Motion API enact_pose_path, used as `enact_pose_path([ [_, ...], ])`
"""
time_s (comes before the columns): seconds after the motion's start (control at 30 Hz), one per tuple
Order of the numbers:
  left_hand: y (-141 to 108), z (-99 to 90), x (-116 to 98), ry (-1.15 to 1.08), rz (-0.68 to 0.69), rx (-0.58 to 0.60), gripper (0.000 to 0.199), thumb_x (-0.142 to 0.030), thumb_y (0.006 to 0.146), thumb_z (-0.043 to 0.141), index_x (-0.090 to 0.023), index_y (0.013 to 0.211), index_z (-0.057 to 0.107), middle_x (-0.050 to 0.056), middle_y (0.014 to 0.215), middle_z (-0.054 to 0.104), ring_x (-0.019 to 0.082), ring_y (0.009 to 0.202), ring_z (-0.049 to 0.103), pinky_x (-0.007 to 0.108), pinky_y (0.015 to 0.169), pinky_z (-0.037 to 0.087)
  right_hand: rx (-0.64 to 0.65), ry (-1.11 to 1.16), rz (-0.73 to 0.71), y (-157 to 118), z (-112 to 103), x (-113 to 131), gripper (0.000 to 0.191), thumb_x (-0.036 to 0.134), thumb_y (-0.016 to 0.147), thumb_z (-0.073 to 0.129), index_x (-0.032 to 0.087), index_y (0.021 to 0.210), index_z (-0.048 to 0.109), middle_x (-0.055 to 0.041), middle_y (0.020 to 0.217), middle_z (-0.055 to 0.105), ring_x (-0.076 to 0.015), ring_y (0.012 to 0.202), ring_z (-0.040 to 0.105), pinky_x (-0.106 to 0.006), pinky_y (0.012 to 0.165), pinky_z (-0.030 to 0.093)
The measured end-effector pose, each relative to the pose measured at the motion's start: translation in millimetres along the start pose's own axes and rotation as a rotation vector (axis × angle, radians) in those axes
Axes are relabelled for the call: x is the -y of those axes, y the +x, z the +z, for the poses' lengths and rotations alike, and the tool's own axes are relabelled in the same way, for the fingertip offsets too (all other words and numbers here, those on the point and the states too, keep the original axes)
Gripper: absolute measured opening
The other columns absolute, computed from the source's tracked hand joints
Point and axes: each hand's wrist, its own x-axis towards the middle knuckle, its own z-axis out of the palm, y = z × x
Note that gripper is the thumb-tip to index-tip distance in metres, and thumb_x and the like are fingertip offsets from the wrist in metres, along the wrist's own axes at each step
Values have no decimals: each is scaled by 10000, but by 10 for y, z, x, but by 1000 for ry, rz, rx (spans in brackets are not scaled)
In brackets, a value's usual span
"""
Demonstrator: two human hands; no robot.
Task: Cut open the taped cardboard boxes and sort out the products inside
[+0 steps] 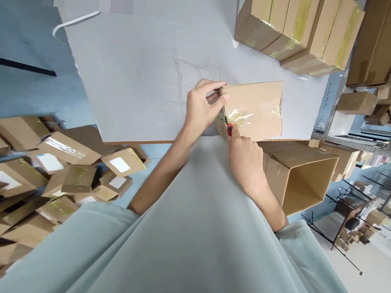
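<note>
A brown cardboard box (255, 111) lies near the front edge of the table, with clear tape on its face. My left hand (203, 103) grips its upper left corner, thumb on the near face and fingers behind the edge. A red-bodied utility knife (230, 129) shows at the fingertips of my right hand (245, 158), which is closed around it. The knife's tip meets the box's lower left edge, where the tape is crumpled. Most of the knife is hidden inside my right hand.
Taped boxes (292, 26) stand at the back right of the white table (133, 74). An open cardboard carton (276, 173) sits below the table edge on the right. Several discarded boxes (69, 180) are piled on the floor at left. Shelving (356, 144) with boxes stands far right.
</note>
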Motion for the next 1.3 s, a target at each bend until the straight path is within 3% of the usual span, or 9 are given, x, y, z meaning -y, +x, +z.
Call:
enact_pose_path([
  [0.17,-29,-18,-39,11,6,14,420,-503,1027,840,-291,1388,813,77,1365,760,308,1363,760,528,1221,661,73,-26,23,-130,-32,-4,598,351,1195,501,135,1753,470,-261,1089,852,-387,1016,869,-429,814,663],
  [0.43,-79,-65,-106,82,-7,25,392,-494,1033,818,-297,1372,822,74,1370,763,320,1386,743,539,1207,669,9,16,-69,-146,71,-32,595,211,1147,447,126,1728,541,-252,1015,863,-350,928,874,-380,710,664],
  [0.63,-117,-109,-105,148,-12,19,479,-615,1041,794,-298,1400,807,92,1371,765,315,1384,745,501,1184,679,102,40,-114,-187,87,-74,600,129,1118,478,41,1708,549,-273,1006,863,-356,923,881,-394,727,674],
  [0.77,-147,-150,-83,189,-16,24,519,-675,1047,763,-315,1419,789,93,1390,769,315,1389,740,479,1165,685,121,66,-192,-224,-16,-321,617,101,1118,429,86,1725,539,-226,1042,882,-343,932,874,-382,726,653],
  [0.87,-155,-111,-209,270,-7,-19,514,-652,1057,758,-309,1440,772,90,1410,764,334,1412,726,518,1212,649,68,107,-169,-245,-99,-710,612,187,1175,425,134,1783,466,-175,1079,890,-334,919,858,-374,740,624],
  [1.0,-155,195,-588,471,97,-100,471,-554,1088,745,-332,1504,733,86,1563,697,370,1569,609,589,1374,483,-118,135,-2,-77,-80,-1355,607,338,1210,451,199,1801,444,-132,1046,879,-311,860,827,-341,768,577],
  [1.1,-132,611,-816,601,197,18,422,-509,1136,660,-351,1524,708,71,1632,671,362,1667,509,614,1428,388,-191,114,57,133,-1,-1729,615,353,1202,482,180,1792,464,-139,1070,872,-298,868,809,-321,777,533],
  [1.2,-95,999,-839,706,267,187,378,-495,1154,614,-355,1489,719,57,1686,651,358,1730,428,649,1448,319,-225,127,37,276,60,-1920,611,334,1208,439,164,1795,460,-136,1077,876,-281,893,797,-303,788,503],
  [1.3,-85,1188,-723,778,284,253,356,-492,1166,576,-347,1446,740,50,1725,629,358,1750,402,674,1462,259,-214,153,-1,354,80,-1977,609,338,1221,403,188,1809,444,-124,1106,878,-260,899,795,-296,794,505],
])
